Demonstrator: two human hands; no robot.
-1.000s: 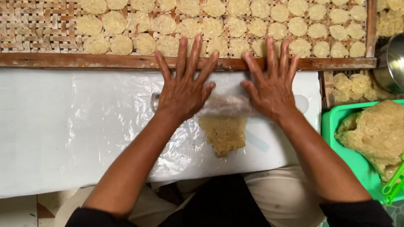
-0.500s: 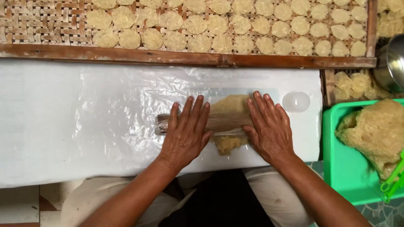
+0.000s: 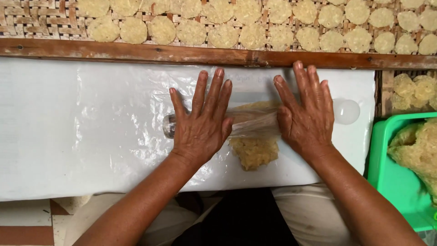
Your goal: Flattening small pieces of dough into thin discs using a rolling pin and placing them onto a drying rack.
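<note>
So we've got both palms flat on a clear roller (image 3: 248, 122), which lies crosswise over a lump of yellowish dough (image 3: 255, 152) on the plastic sheet (image 3: 91, 132) covering the counter. Left hand (image 3: 202, 123) sits on the roller's left end, right hand (image 3: 307, 116) on the right end, fingers spread and stretched out straight, not curled around anything. It's a press-and-roll contact, not a grip.

The dough sits right between our wrists. Its near part sticks out below the roller; the far part looks thinner and shows pale through the roller and sheet.

What we'd say matters for doing this well:
- Keep even weight on both palms so the sheet of dough doesn't come out thick on one side.
- Keep the roller square to the wooden rail (image 3: 218, 54) at the far edge, so the patch stays centred.
- That near lump looks thicker to us, so it probably needs the most pressure.
- The plastic is wrinkly, so go easy or it may bunch up.

Beyond the rail, rows of round flat discs (image 3: 223, 35) lie on a woven tray (image 3: 27, 18). A green tub (image 3: 391, 177) with more of the mix stands at our right, and a small round lid-like thing (image 3: 346, 111) lies just beside the right hand.
</note>
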